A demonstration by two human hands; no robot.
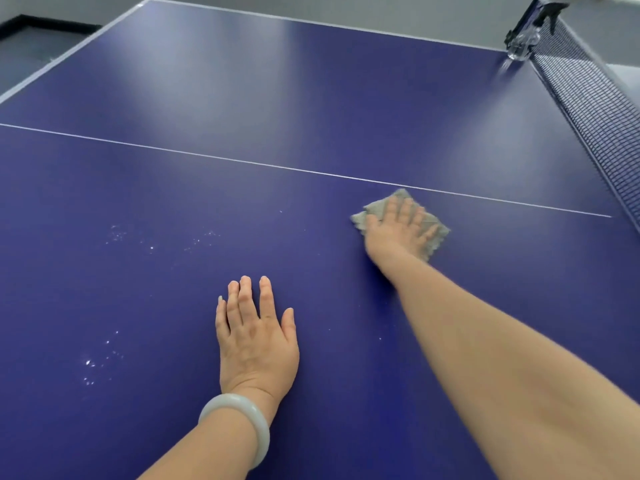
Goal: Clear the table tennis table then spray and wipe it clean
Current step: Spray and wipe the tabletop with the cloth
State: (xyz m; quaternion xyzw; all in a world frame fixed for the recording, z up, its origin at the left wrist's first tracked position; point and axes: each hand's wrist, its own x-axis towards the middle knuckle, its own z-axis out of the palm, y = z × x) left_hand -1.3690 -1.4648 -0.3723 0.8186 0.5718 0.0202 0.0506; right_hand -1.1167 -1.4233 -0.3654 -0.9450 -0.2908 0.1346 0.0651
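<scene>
The blue table tennis table (242, 98) fills the view, with a thin white centre line running across it. My right hand (398, 230) presses flat on a grey cloth (436, 233) just below that line, fingers straight and spread. My left hand (256, 334) rests flat on the table nearer to me, fingers straight, holding nothing; a pale bangle sits on its wrist. Small white droplets (117, 233) dot the surface left of both hands, with a second patch of droplets (93, 362) lower down. A clear spray bottle (523, 43) with a black trigger head stands at the far right, next to the net.
The dark net (595, 112) runs along the table's right side, from the far corner toward me. The table's white-edged left border (69, 53) meets grey floor and a black strip at the top left.
</scene>
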